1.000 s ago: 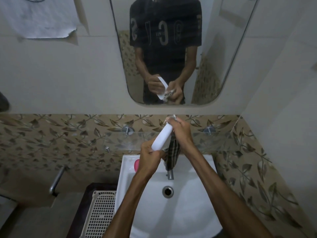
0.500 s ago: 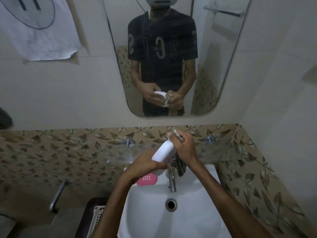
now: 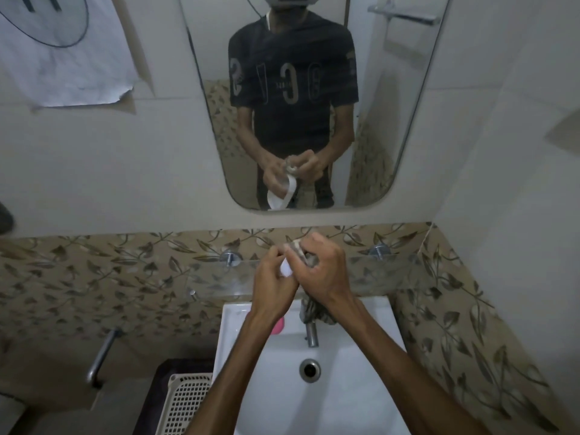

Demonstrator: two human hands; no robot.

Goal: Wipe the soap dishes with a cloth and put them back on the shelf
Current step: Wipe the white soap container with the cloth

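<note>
**Dish turned on end mid-wipe**

The left hand (image 3: 273,285) grips the white plastic soap dish (image 3: 286,269), now tipped downward from its earlier slant. The right hand (image 3: 321,271) clutches the striped brown cloth (image 3: 302,256) against it, above the white ceramic sink (image 3: 329,397). Wiping continues; the glass shelf (image 3: 386,274) waits.

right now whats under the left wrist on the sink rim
A pink soap dish lies on the sink rim, only its edge showing below the left hand's wrist. The rest is covered.
</note>
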